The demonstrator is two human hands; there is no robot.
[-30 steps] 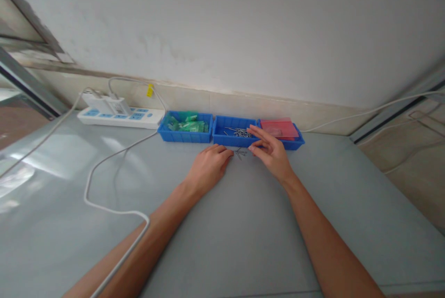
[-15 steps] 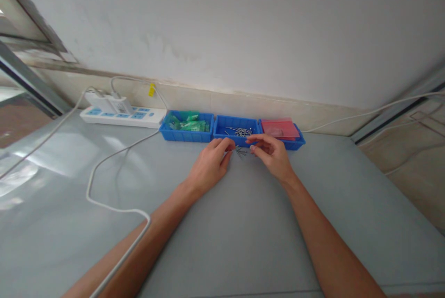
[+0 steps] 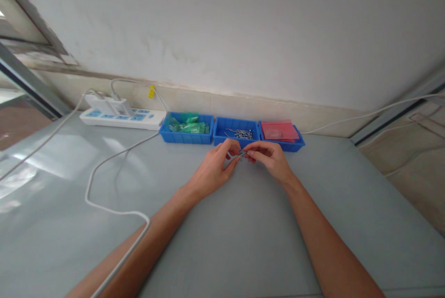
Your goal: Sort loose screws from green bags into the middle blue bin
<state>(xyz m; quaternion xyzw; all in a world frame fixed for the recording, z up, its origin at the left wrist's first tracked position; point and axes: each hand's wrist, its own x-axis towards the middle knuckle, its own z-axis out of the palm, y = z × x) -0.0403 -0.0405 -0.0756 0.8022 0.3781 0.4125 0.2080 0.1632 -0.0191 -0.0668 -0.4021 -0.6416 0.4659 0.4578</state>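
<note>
Over the table just in front of the middle blue bin, both of my hands meet around a small bunch of thin silvery nails. My left hand is closed on them, thumb below and fingers curled above. From the other side, the thumb and forefinger of my right hand pinch at the same bunch. Fingers partly cover the nails. More loose nails lie in the middle bin.
Green plastic packets fill the left blue bin; red plastic pouches lie in the right one. A white power strip stands at the wall, and a white cable crosses my left forearm.
My hands have come together; the right one has moved in and closed its fingers at the nails. The nails, earlier showing in the gap between the hands, are now gripped.
</note>
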